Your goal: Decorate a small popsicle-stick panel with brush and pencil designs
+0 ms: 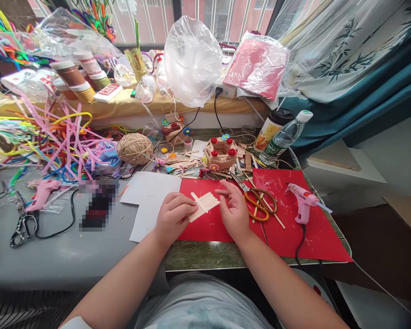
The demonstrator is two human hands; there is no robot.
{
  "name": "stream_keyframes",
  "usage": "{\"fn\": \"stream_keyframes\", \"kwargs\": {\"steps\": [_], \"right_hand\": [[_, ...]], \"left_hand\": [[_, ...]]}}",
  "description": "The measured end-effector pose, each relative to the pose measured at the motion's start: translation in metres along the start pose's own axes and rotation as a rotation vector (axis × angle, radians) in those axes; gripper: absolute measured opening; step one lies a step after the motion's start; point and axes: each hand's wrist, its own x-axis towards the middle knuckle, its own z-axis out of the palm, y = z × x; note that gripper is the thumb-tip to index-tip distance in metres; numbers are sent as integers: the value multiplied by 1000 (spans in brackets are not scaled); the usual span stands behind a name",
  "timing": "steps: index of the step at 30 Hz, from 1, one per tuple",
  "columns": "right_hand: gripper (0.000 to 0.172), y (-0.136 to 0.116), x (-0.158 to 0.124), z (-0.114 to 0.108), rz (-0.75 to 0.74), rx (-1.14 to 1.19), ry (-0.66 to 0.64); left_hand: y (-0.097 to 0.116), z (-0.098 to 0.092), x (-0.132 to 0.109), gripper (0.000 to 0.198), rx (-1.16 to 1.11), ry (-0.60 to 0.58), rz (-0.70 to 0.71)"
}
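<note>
Between the fingers and thumb of my left hand [174, 215] is a small panel of popsicle sticks [207, 203], several laid side by side with one stick slanting across them. The panel is over a red sheet [195, 232]. Just right of it my right hand [234, 208] has its fingers apart and slightly curled, and I see nothing in them. Scissors with orange-brown handles [260, 203] lie close beside my right hand, on top of some thin wooden sticks [277, 217]. White paper [154, 189] lies left of my left hand.
A pink glue gun [301, 201] rests on the red sheet at right. Behind my hands stand a hexagonal stick box with red flowers [221, 153], a twine ball [134, 149], a water bottle [283, 137] and a cup [272, 128]. Pipe cleaners [65, 146] crowd the left.
</note>
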Motion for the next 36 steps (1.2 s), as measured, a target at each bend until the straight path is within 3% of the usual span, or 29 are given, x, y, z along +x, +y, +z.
{"fn": "stream_keyframes", "kwargs": {"steps": [2,4,8,13,18,23,27,31,34,36], "right_hand": [[40,0,1,1,5,4,-20],[36,1,1,1,47,-8,-36],[29,0,-1,0,87,-22,40],[49,-6,0,2,94,138,29],[60,-9,6,3,238,302,-58],[61,-8,14,-4,307,488,-26],[47,-7,17,-6,324,587,-19],[38,-10,20,-8,411,741,-51],[31,-10,23,-13,498,841,-67],[30,-9,24,-17,527,852,-80]], "left_hand": [[4,0,-1,5,-30,-32,-28],[7,0,-1,6,-122,-31,-143],[8,3,-3,14,-243,134,-375],[-7,9,0,33,-364,319,-575],[-14,13,8,45,-474,330,-668],[-16,6,12,64,-390,205,-697],[-23,1,14,46,-195,116,-650],[-25,-1,19,30,-3,130,-526],[-12,0,22,28,60,135,-442],[3,5,20,27,44,61,-420]]}}
